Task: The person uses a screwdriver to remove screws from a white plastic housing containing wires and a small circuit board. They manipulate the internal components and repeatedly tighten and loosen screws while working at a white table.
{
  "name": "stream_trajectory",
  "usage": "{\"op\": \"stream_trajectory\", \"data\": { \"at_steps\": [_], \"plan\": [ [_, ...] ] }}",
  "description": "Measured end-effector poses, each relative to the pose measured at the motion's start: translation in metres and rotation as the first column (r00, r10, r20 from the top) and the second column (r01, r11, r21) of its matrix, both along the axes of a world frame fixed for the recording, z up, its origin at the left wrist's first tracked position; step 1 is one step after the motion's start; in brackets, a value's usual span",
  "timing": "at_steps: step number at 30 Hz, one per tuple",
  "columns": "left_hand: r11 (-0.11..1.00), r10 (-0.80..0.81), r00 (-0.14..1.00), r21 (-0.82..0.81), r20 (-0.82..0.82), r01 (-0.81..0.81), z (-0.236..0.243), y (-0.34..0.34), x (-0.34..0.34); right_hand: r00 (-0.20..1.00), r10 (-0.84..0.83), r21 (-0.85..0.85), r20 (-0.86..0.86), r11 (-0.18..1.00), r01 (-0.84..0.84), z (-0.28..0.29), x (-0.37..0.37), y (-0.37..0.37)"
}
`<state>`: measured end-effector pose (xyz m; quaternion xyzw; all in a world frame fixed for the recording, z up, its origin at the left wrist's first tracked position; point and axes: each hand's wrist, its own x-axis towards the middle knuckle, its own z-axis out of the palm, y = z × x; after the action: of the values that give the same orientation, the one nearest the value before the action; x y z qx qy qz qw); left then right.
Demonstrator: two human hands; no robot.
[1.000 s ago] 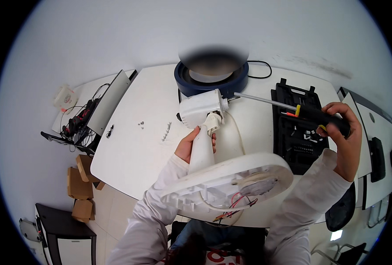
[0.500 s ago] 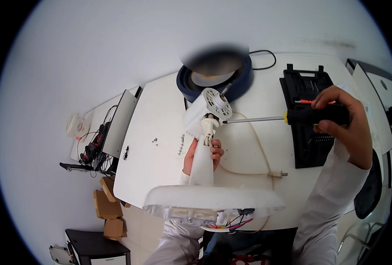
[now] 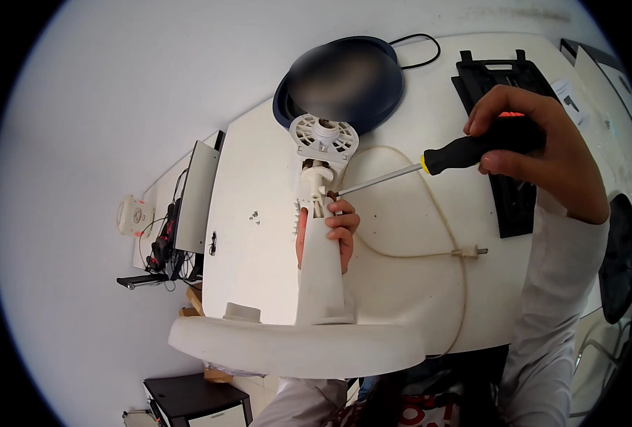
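Note:
The white neck (image 3: pixel 321 274) of a partly dismantled electric fan is in my left hand (image 3: pixel 342 233), whose fingers wrap round it just below the tilt joint. Above the joint is the bare motor housing (image 3: pixel 324 139), with a slotted round face. The wide fan base (image 3: pixel 294 349) is closest to me. My right hand (image 3: pixel 561 146) grips a screwdriver (image 3: pixel 451 155) by its black handle with a yellow collar. Its shaft slants down to the left, and the tip is at the right side of the joint, by my left fingertips. Whether it sits in a screw is too small to tell.
A dark blue round object (image 3: pixel 390 99), its middle blurred, stands at the back. A black tool case (image 3: pixel 511 213) lies open behind my right hand. A pale cord with a plug (image 3: pixel 466 252) curves over the white table. Small screws (image 3: pixel 255 218) lie at left.
The fan has tilted, so the base's wired underside is out of sight and its smooth outside shows. The screwdriver now slants, its tip lower along the joint, nearer my left fingers.

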<state>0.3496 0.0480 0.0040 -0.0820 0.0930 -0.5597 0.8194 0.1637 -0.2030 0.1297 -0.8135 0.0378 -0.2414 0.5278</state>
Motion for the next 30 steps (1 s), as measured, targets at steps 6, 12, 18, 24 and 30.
{"op": "stream_trajectory", "data": {
  "at_steps": [6,12,18,24,30],
  "plan": [
    [0.999,0.024,1.000,-0.035,-0.016,-0.025,-0.001,0.003,-0.001,1.000,-0.020,-0.031,-0.009,0.999,0.019,-0.007,0.009,0.002],
    [0.998,-0.003,1.000,-0.063,-0.030,0.002,-0.005,0.000,0.002,0.999,0.046,0.018,0.020,0.999,-0.047,-0.015,0.015,-0.001],
    [0.997,0.000,0.999,-0.082,-0.032,-0.002,-0.007,0.000,0.004,1.000,0.014,0.016,0.024,1.000,-0.015,-0.018,0.018,0.000],
    [0.997,0.011,1.000,-0.072,-0.018,-0.013,-0.005,0.002,0.002,0.999,0.051,0.082,-0.007,0.995,-0.051,-0.019,0.022,0.000],
    [0.995,0.001,1.000,-0.101,-0.014,-0.002,-0.011,0.000,0.004,0.994,0.104,0.245,-0.033,0.965,-0.093,-0.031,0.030,-0.009]
  ]
}}
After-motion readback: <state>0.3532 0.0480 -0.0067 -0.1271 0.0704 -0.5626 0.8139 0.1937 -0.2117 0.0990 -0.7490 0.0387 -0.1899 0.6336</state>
